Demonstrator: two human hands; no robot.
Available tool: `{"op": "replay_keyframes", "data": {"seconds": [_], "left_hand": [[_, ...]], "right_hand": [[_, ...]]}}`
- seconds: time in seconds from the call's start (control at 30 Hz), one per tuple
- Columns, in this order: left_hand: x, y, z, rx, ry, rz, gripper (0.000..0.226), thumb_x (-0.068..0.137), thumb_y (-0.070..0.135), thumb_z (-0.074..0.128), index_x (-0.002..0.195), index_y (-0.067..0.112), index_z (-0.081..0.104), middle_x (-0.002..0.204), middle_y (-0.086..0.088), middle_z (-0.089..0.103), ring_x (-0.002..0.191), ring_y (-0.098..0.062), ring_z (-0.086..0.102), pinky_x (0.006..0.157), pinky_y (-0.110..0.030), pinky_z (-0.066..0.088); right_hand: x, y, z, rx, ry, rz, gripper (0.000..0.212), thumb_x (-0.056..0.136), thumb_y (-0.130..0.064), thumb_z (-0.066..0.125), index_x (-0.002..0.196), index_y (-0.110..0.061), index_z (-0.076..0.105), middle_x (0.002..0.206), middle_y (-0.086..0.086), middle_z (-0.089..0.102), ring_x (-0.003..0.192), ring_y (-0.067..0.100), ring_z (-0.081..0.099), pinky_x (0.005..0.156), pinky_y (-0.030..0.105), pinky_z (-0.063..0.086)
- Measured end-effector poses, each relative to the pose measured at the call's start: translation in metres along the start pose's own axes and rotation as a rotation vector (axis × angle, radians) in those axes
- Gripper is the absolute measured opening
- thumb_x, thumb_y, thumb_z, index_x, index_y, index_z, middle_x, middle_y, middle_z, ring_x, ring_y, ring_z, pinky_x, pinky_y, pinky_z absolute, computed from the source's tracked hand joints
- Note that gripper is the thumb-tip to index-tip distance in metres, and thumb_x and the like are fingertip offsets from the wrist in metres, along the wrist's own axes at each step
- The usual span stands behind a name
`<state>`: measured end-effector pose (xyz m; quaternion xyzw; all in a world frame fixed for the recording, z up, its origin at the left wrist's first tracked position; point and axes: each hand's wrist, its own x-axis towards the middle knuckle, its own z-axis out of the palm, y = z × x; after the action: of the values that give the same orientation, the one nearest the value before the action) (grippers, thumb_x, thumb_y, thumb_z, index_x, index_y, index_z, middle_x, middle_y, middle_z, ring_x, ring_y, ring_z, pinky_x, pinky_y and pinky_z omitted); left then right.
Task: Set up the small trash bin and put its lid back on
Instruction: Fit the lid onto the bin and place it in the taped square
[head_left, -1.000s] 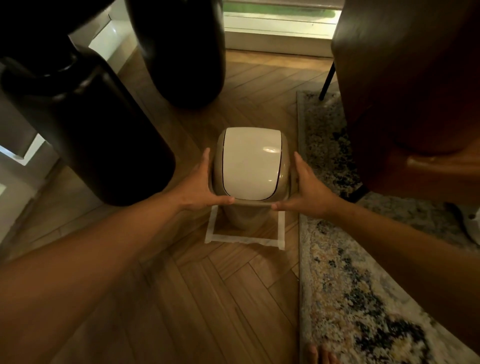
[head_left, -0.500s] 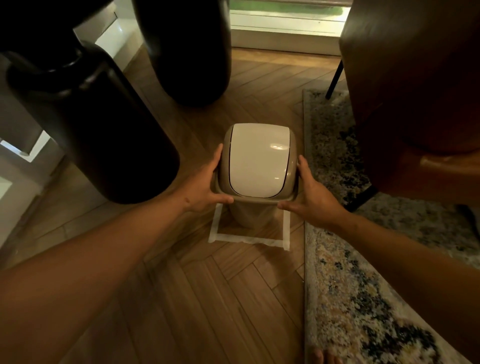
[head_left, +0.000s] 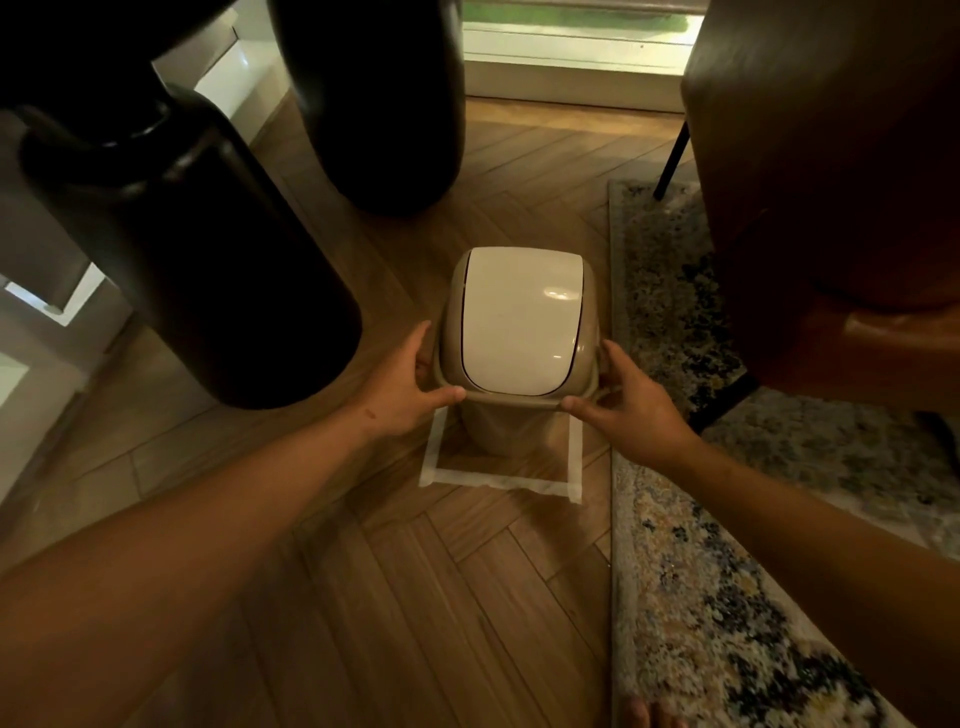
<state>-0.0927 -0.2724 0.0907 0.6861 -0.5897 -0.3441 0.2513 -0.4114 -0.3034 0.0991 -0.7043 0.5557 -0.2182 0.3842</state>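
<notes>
Small trash bin (head_left: 498, 426): stood on the floor inside a taped square (head_left: 498, 480). Lid (head_left: 519, 322): gripped at its sides by left hand (head_left: 402, 387) and right hand (head_left: 631, 402), fingers curled against the rim. Even downward pressure is advised for seating.

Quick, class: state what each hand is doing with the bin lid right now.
Left hand: closed on the left edge of the lid, thumb on the front rim.
Right hand: closed on the lid's right edge, thumb on the front rim.
</notes>
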Motion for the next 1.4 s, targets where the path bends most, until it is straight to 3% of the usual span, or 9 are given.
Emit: {"op": "replay_keyframes", "data": {"seconds": [0.1,0.17,0.27,0.5,0.67,0.87,1.03,1.2,1.4], "left_hand": [[-0.005,0.001,0.003,0.022,0.043,0.038,0.094,0.08,0.038,0.083,0.158,0.023,0.032,0.114,0.024,0.057,0.088,0.015,0.056,0.063,0.0,0.041],[-0.007,0.003,0.004,0.006,0.049,0.06,0.086,0.082,0.032,0.082,0.155,0.021,0.038,0.102,0.025,0.056,0.088,0.022,0.054,0.063,0.004,0.04],[-0.008,0.005,0.004,-0.027,0.057,0.069,0.084,0.083,0.026,0.082,0.154,0.02,0.038,0.097,0.018,0.059,0.085,0.006,0.06,0.066,0.0,0.043],[-0.008,0.006,0.003,-0.013,0.06,0.076,0.085,0.084,0.029,0.081,0.156,0.024,0.035,0.094,0.011,0.061,0.085,-0.004,0.06,0.065,-0.001,0.043],[-0.009,0.009,0.002,-0.041,0.055,0.097,0.083,0.084,0.021,0.081,0.155,0.021,0.037,0.083,0.009,0.059,0.075,0.016,0.056,0.063,-0.002,0.043],[-0.008,0.011,0.002,-0.069,0.042,0.096,0.084,0.084,0.018,0.081,0.156,0.019,0.036,0.082,0.007,0.058,0.072,0.016,0.055,0.066,-0.004,0.044],[-0.008,0.01,0.003,-0.062,0.037,0.097,0.086,0.086,0.022,0.08,0.157,0.02,0.033,0.087,0.008,0.06,0.077,0.019,0.055,0.066,0.0,0.042],[-0.003,0.009,0.004,-0.074,0.038,0.082,0.085,0.086,0.021,0.08,0.157,0.019,0.034,0.086,0.009,0.06,0.077,0.021,0.056,0.065,0.001,0.042],[-0.001,0.009,0.004,-0.068,0.022,0.065,0.083,0.087,0.022,0.078,0.157,0.023,0.032,0.095,0.012,0.064,0.083,0.021,0.057,0.066,0.002,0.042]], "right_hand": [[-0.003,0.0,0.003,0.056,-0.018,0.029,0.082,0.088,-0.044,0.077,0.158,-0.034,0.035,0.119,-0.005,0.072,0.104,0.005,0.069,0.096,0.04,0.058],[-0.004,0.0,0.007,0.07,-0.001,0.04,0.079,0.091,-0.04,0.076,0.158,-0.03,0.037,0.11,-0.003,0.075,0.102,0.007,0.07,0.095,0.04,0.059],[-0.004,-0.001,0.01,0.043,0.024,0.054,0.079,0.092,-0.039,0.075,0.16,-0.031,0.035,0.095,-0.002,0.075,0.091,0.007,0.07,0.084,0.031,0.059],[-0.005,-0.001,0.01,0.064,0.02,0.071,0.081,0.093,-0.039,0.074,0.161,-0.03,0.033,0.098,0.002,0.075,0.094,0.012,0.071,0.086,0.033,0.059],[-0.004,-0.003,0.01,0.057,0.026,0.073,0.081,0.092,-0.04,0.075,0.161,-0.028,0.033,0.101,0.002,0.076,0.097,0.013,0.071,0.087,0.033,0.057],[-0.004,-0.003,0.008,0.078,0.017,0.063,0.08,0.092,-0.037,0.075,0.161,-0.029,0.034,0.096,0.003,0.077,0.094,0.013,0.072,0.09,0.037,0.058],[-0.002,-0.004,0.006,0.085,0.002,0.064,0.079,0.093,-0.035,0.075,0.161,-0.028,0.035,0.107,0.007,0.076,0.101,0.016,0.072,0.094,0.041,0.058],[0.003,-0.005,0.006,0.075,-0.001,0.06,0.081,0.093,-0.034,0.075,0.162,-0.028,0.032,0.107,0.007,0.076,0.099,0.013,0.071,0.087,0.027,0.057],[0.006,-0.004,0.004,0.061,-0.007,0.054,0.08,0.094,-0.035,0.073,0.162,-0.03,0.031,0.105,0.007,0.075,0.101,0.019,0.071,0.093,0.041,0.057]]}}
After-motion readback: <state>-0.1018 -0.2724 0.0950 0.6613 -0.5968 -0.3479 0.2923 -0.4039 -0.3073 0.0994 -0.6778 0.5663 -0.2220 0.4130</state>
